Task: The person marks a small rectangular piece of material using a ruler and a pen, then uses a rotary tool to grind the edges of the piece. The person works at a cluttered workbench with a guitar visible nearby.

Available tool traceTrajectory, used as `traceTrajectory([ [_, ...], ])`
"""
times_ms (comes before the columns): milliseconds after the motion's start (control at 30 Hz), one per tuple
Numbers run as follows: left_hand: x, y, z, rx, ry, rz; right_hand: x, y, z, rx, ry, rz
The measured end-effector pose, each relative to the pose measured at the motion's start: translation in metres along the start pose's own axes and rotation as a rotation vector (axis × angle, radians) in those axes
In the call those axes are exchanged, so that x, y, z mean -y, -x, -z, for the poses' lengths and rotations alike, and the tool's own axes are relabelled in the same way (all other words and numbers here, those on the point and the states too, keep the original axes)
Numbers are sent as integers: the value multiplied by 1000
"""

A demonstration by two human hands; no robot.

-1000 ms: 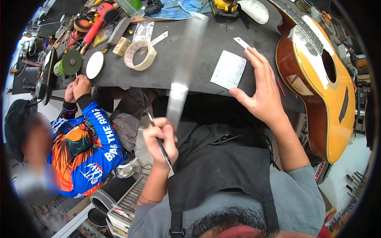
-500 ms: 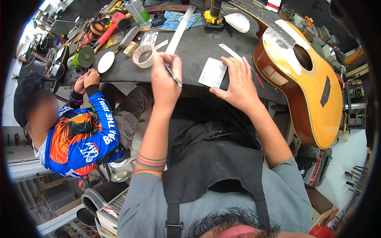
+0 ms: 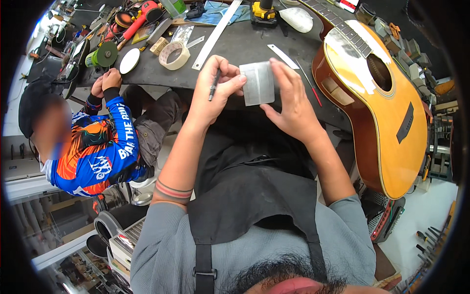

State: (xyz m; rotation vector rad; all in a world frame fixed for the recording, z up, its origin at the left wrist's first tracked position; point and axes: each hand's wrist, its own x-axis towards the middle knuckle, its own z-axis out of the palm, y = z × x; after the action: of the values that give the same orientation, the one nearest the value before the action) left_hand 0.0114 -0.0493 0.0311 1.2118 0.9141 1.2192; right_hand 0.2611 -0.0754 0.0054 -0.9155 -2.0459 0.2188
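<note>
Above the near edge of the bench, a square grey plate (image 3: 257, 84) with a paler band down its middle is held up in front of me. My left hand (image 3: 214, 93) pinches its left edge between thumb and fingers and also grips a dark pen (image 3: 214, 85), tip down. At the plate's right edge, my right hand (image 3: 294, 103) spans it, fingers by the upper corner and thumb by the lower one. A steel ruler (image 3: 283, 56) and a thin red-handled tool (image 3: 310, 84) lie beyond that hand. Left of my hands is a roll of masking tape (image 3: 182, 61).
An acoustic guitar (image 3: 377, 112) takes up the right side. A long metal straightedge (image 3: 215, 36), a yellow-black power tool (image 3: 264, 13) and a white oval piece (image 3: 296, 19) lie farther back. At left, a seated person (image 3: 95, 142) has clasped hands near an angle grinder (image 3: 101, 56).
The plate has come up off the bench and looks greyer. My left hand has moved right and down to take its left edge, the pen still in it. The view has shifted slightly.
</note>
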Motion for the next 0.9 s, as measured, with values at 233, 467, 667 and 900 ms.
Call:
traceTrajectory([
  [233, -25, 6, -38, -30, 255, -40, 0, 16, 17, -165, -774, -363],
  [467, -29, 12, -62, 29, 304, 110, -2, 20, 28, -168, -597, -395],
  [667, -28, 5, -45, 193, 195, 52, 6, 18, 41, -112, -783, -487],
  [900, -2, -2, -23, 284, 18, -146, 14, 20, 39, -6, -868, -600],
])
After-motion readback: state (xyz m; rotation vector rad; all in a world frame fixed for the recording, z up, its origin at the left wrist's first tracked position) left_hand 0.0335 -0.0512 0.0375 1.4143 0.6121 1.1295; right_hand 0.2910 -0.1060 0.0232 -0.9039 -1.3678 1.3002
